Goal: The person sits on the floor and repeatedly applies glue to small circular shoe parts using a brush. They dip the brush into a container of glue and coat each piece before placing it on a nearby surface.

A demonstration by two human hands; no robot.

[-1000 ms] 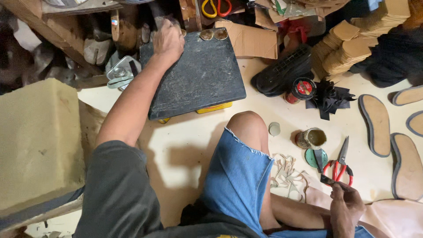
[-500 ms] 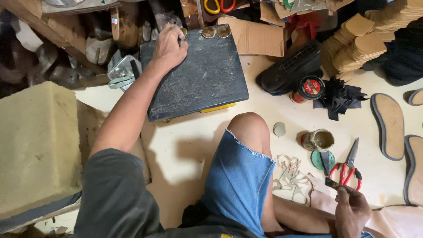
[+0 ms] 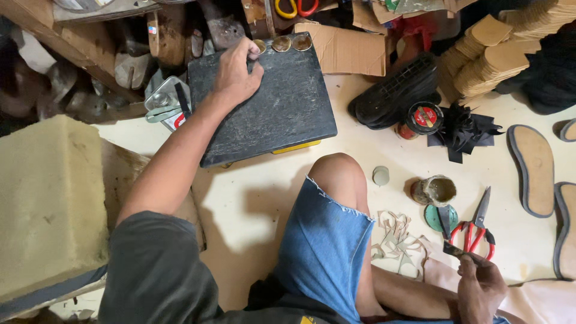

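The left hand is rested on the far edge of the black cutting board, fingers curled beside three small round lids. A small dark piece is pinched in the right hand, near the red-handled scissors on the floor.

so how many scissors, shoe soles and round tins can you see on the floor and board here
Scissors: 2, a red-handled pair by the right hand and a yellow-and-red pair at the top edge
Shoe soles: 3, one whole, two cut off by the frame
Round tins: 2, red-lidded and open
Total: 7
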